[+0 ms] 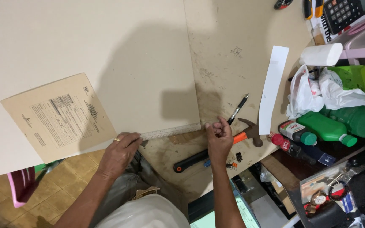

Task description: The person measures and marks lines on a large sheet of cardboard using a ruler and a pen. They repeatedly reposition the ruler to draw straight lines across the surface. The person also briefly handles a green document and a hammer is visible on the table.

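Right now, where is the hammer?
In the head view, the hammer lies on the table right of centre, just beyond the right hand, below the pen.

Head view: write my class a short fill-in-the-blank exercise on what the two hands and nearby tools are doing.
1. The left hand presses a metal ____ against the board's edge.
2. The hammer has an ____ grip.
3. The black pen lies just above the ____ hand.

Missing words: ruler; orange; right
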